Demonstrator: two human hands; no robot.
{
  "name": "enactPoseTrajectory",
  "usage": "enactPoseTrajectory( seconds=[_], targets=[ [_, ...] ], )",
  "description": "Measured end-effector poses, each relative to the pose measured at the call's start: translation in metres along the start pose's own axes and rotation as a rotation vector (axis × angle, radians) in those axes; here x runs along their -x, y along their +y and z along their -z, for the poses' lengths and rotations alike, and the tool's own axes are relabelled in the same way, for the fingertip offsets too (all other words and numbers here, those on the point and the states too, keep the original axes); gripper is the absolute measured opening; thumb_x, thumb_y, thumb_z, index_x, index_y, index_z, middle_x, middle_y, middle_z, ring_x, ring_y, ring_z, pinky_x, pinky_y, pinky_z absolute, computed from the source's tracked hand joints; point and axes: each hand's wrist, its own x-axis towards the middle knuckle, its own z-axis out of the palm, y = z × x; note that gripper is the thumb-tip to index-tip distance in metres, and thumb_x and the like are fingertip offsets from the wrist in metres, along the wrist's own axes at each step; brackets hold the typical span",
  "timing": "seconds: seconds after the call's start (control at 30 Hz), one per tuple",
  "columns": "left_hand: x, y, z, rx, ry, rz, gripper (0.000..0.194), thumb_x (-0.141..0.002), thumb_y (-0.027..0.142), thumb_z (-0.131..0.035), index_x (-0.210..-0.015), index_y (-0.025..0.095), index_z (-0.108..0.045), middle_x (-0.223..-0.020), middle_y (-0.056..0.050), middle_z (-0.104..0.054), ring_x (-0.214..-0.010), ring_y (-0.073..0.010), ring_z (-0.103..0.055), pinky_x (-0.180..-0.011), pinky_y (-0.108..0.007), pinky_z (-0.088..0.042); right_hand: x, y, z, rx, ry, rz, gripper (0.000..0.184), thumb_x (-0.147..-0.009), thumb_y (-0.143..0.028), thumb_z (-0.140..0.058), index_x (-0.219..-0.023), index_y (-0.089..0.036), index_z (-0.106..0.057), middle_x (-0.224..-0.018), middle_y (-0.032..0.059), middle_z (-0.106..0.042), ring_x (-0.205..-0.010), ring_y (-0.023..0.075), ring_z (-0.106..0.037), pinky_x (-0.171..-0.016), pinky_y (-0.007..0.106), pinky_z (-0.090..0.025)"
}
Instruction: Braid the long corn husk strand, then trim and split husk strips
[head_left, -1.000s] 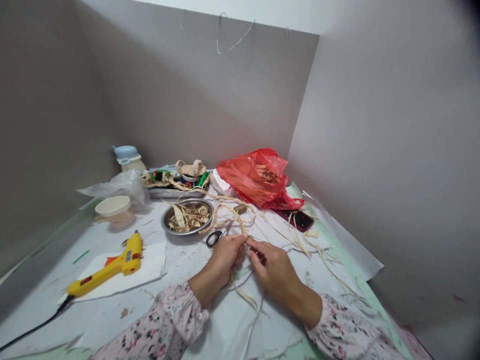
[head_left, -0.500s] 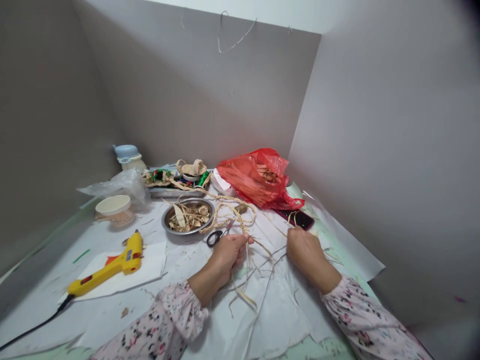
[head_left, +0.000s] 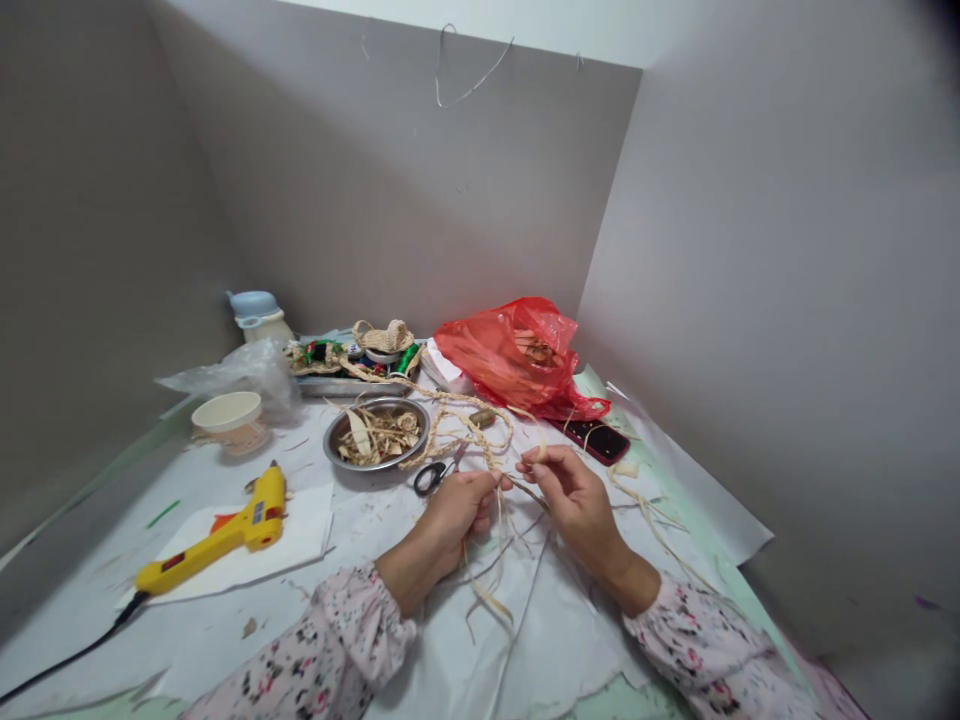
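My left hand (head_left: 456, 512) is closed around the end of a braided straw cord (head_left: 459, 425) and a bunch of loose straw strands (head_left: 502, 540) that trail toward me over the white paper. My right hand (head_left: 571, 498) sits just to the right of it, its fingers pinched on one thin straw strand (head_left: 534, 490) that runs back to the left hand. The braid loops away from my left hand toward a metal bowl (head_left: 376, 437) of straw scraps. Black-handled scissors (head_left: 435, 474) lie just beyond my left hand.
A yellow glue gun (head_left: 217, 536) with a black cord lies on paper at the left. A cream cup (head_left: 229, 418), a clear plastic bag, a lidded jar (head_left: 256, 315) and a tray of craft bits (head_left: 352, 362) stand behind. A red plastic bag (head_left: 517, 357) and dark phone (head_left: 598, 439) lie at right. Grey partition walls enclose the table.
My right hand pulled a strand out to the right, near the phone, then came back close to the left hand, still pinching it. My left hand stayed put on the braid.
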Motion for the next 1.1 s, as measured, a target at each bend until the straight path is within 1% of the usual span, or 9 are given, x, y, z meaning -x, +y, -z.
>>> enactPoseTrajectory(
  seconds=[0.13,0.27,0.33,0.47,0.57,0.77,0.9,1.0,1.1],
  targets=[
    [-0.0002,0.0008,0.0004,0.035,-0.01,-0.013,0.03,-0.069,0.041,-0.064,-0.076,0.011,-0.06,-0.049,0.011,-0.026,-0.043,-0.0039,-0.017,-0.042,-0.021,-0.011,0.0063,-0.0018,-0.0033,0.103,-0.065,0.082,0.012,-0.092,-0.024,-0.051,-0.101,-0.021,-0.06,-0.093,0.004,-0.069,-0.088,0.0165,-0.066,-0.084,0.032,-0.052],
    [-0.0016,-0.0009,0.0019,0.058,0.016,-0.013,0.026,-0.069,0.037,-0.065,-0.073,0.013,-0.057,-0.05,0.011,-0.027,-0.043,-0.0035,-0.018,-0.042,-0.021,-0.011,0.0076,-0.0041,-0.0017,0.209,-0.103,0.15,0.014,-0.093,-0.02,-0.049,-0.102,-0.021,-0.06,-0.096,0.0041,-0.07,-0.09,0.016,-0.067,-0.083,0.029,-0.052],
    [-0.0024,-0.0021,0.0025,0.062,0.024,-0.016,0.025,-0.07,0.036,-0.065,-0.075,0.013,-0.057,-0.051,0.011,-0.027,-0.042,-0.0033,-0.019,-0.042,-0.021,-0.012,0.0086,-0.0042,-0.0014,0.255,-0.095,0.183,0.016,-0.093,-0.019,-0.048,-0.104,-0.021,-0.059,-0.097,0.0047,-0.07,-0.09,0.0161,-0.068,-0.081,0.029,-0.053],
    [-0.002,-0.002,0.0022,0.087,0.021,0.001,0.03,-0.071,0.041,-0.065,-0.078,0.013,-0.057,-0.051,0.011,-0.027,-0.041,-0.0032,-0.021,-0.042,-0.02,-0.012,0.0108,-0.003,-0.002,0.38,-0.037,0.275,0.02,-0.093,-0.016,-0.045,-0.109,-0.021,-0.056,-0.101,0.0073,-0.07,-0.091,0.0171,-0.068,-0.082,0.03,-0.054],
    [-0.0009,-0.0005,0.0009,0.1,0.026,0.003,0.031,-0.069,0.042,-0.067,-0.078,0.013,-0.057,-0.051,0.011,-0.028,-0.041,-0.0029,-0.021,-0.042,-0.02,-0.011,0.0112,-0.002,-0.0025,0.459,-0.053,0.328,0.021,-0.093,-0.015,-0.043,-0.111,-0.021,-0.054,-0.102,0.0082,-0.071,-0.093,0.0176,-0.069,-0.082,0.031,-0.055],
    [-0.0025,-0.0007,0.0007,0.107,0.04,-0.003,0.032,-0.067,0.042,-0.069,-0.072,0.016,-0.051,-0.05,0.011,-0.029,-0.041,-0.0028,-0.021,-0.042,-0.02,-0.012,0.0111,-0.0013,-0.0049,0.447,-0.096,0.381,0.023,-0.093,-0.012,-0.043,-0.111,-0.021,-0.052,-0.103,0.0074,-0.07,-0.097,0.0159,-0.068,-0.085,0.028,-0.055],
    [-0.0026,-0.0014,0.0005,0.103,0.029,-0.025,0.033,-0.067,0.042,-0.069,-0.066,0.017,-0.047,-0.05,0.011,-0.028,-0.041,-0.003,-0.02,-0.041,-0.02,-0.013,0.0118,0.0007,-0.0058,0.406,-0.15,0.406,0.024,-0.091,-0.01,-0.043,-0.111,-0.022,-0.052,-0.106,0.0083,-0.069,-0.101,0.0167,-0.066,-0.086,0.03,-0.054],
    [-0.0014,-0.0008,-0.0007,0.089,0.01,-0.044,0.035,-0.068,0.043,-0.068,-0.061,0.017,-0.045,-0.049,0.011,-0.027,-0.041,-0.0029,-0.019,-0.041,-0.02,-0.012,0.0119,0.0014,-0.0051,0.386,-0.164,0.436,0.026,-0.087,-0.007,-0.046,-0.107,-0.022,-0.052,-0.105,0.0083,-0.067,-0.102,0.0182,-0.064,-0.087,0.033,-0.054],
    [0.0,-0.0005,-0.0017,0.071,0.01,-0.059,0.035,-0.069,0.043,-0.067,-0.059,0.018,-0.045,-0.048,0.011,-0.027,-0.04,-0.0032,-0.018,-0.041,-0.02,-0.012,0.0113,-0.0007,-0.0046,0.422,-0.175,0.445,0.029,-0.081,-0.007,-0.051,-0.106,-0.022,-0.053,-0.102,0.0079,-0.065,-0.099,0.0197,-0.062,-0.081,0.033,-0.054]
  ],
)
